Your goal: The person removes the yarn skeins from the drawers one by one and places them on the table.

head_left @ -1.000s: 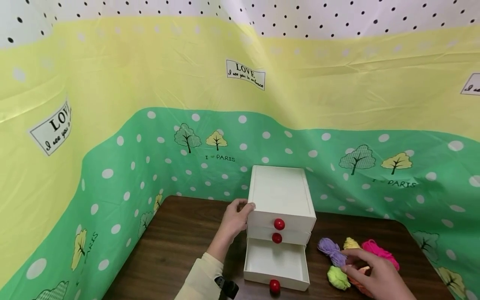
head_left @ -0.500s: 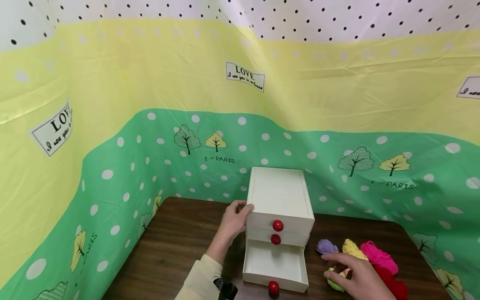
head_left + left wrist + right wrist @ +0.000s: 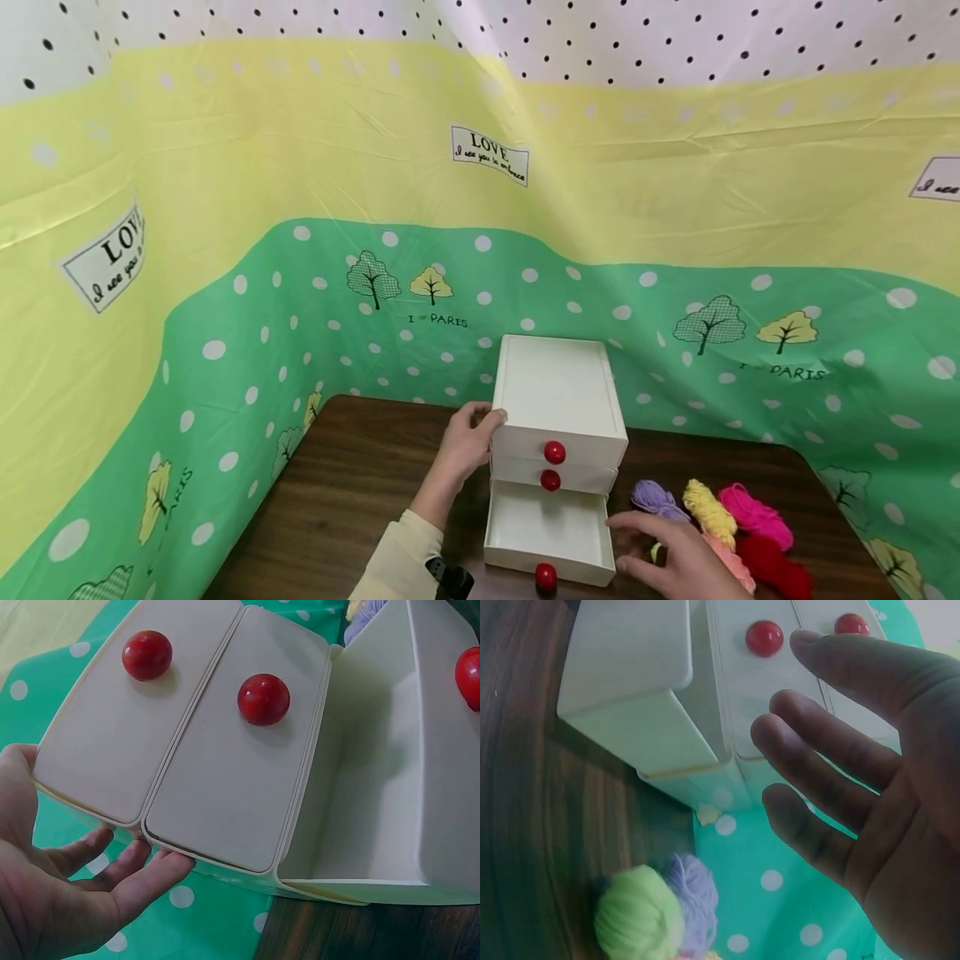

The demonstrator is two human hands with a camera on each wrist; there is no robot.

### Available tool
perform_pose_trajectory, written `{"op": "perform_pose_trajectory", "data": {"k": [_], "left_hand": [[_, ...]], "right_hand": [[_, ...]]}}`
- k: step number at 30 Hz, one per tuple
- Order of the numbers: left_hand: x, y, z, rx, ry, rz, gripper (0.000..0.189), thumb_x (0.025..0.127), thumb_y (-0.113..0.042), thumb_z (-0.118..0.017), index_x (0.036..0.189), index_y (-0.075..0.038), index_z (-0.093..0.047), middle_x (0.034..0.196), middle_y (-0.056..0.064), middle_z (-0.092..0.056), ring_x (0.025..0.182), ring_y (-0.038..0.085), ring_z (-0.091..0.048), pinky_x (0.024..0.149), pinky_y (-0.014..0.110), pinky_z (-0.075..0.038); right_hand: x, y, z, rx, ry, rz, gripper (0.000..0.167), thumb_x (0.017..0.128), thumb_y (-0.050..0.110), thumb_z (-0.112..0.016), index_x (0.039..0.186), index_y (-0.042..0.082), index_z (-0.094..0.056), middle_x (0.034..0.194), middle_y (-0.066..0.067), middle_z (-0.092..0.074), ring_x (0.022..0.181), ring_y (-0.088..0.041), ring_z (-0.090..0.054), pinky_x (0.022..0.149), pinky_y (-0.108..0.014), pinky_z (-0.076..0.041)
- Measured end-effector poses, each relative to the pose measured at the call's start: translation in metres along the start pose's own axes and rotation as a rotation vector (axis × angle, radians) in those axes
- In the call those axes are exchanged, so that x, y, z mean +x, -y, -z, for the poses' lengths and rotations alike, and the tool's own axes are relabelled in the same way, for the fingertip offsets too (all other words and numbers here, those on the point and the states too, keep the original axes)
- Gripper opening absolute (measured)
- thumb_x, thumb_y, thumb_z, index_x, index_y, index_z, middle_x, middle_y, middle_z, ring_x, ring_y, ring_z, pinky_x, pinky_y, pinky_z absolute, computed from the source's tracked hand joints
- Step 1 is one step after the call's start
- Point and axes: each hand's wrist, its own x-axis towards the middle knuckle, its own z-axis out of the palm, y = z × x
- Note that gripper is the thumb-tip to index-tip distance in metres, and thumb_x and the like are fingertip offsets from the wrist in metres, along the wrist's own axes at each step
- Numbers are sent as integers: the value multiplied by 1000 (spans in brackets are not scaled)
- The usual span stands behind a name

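A white three-drawer cabinet [image 3: 558,383] with red knobs stands on the table. Its bottom drawer [image 3: 517,563] is pulled out and bare inside; the upper two are pushed in. My left hand [image 3: 467,446] grips the cabinet's left side, thumb at the top front corner, fingertips along the side panel in the left wrist view. Beside the drawer's right wall, my right hand [image 3: 678,554] holds nothing, thumb and fingers spread apart. Yarn skeins lie around it: purple [image 3: 656,500], yellow [image 3: 708,510], pink [image 3: 756,515], peach [image 3: 729,563] and red [image 3: 776,567]. A green skein [image 3: 639,915] is mostly hidden behind this hand in the head view.
The dark wooden table [image 3: 360,492] has rounded back corners. A printed cloth curtain [image 3: 480,275] hangs close behind the cabinet and along the left. The red drawer knob [image 3: 546,576] juts out from the bottom drawer's front.
My right hand has moved left from over the skeins to the drawer's right wall, uncovering the yellow, peach and red ones. The left hand has kept its hold on the cabinet.
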Motion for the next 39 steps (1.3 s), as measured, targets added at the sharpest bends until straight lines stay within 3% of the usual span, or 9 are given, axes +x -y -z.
{"op": "perform_pose_trajectory", "data": {"k": [3, 9, 26, 32, 39], "left_hand": [[1, 1, 0, 3, 0, 5, 57, 96, -44, -67, 135, -4, -57, 120, 18, -59, 102, 29, -61, 86, 57, -58], [1, 0, 0, 10, -6, 10, 57, 96, -45, -66, 136, -5, -58, 120, 17, -59, 101, 28, -61, 82, 50, -60], [-2, -1, -1, 14, -2, 11, 60, 96, -47, -66, 138, -6, -57, 115, 15, -58, 97, 25, -59, 82, 47, -59], [-1, 1, -1, 11, -1, 5, 60, 95, -47, -67, 138, -5, -57, 114, 15, -58, 96, 25, -59, 81, 47, -59], [1, 1, -1, 19, -1, 10, 59, 96, -47, -66, 137, -6, -57, 113, 14, -58, 96, 26, -59, 81, 47, -59]], "right_hand": [[4, 2, -7, 65, 34, 17, 43, 93, 29, -77, 126, 4, -67, 97, 4, -69, 83, -1, -61, 66, -25, -55], [10, 7, -16, 90, 91, 38, 40, 94, 28, -75, 125, 3, -67, 92, 13, -69, 80, -2, -64, 66, -25, -57], [23, 3, -46, 164, 221, 105, 31, 95, 18, -74, 124, 6, -70, 92, 12, -72, 79, 0, -66, 65, -24, -56], [23, -3, -56, 179, 252, 168, 33, 97, 16, -71, 128, 6, -68, 94, 4, -74, 80, 1, -67, 67, -24, -56], [27, -9, -63, 200, 298, 167, 46, 93, 25, -77, 135, 10, -66, 105, -2, -75, 88, -1, -66, 69, -25, -57]]}}
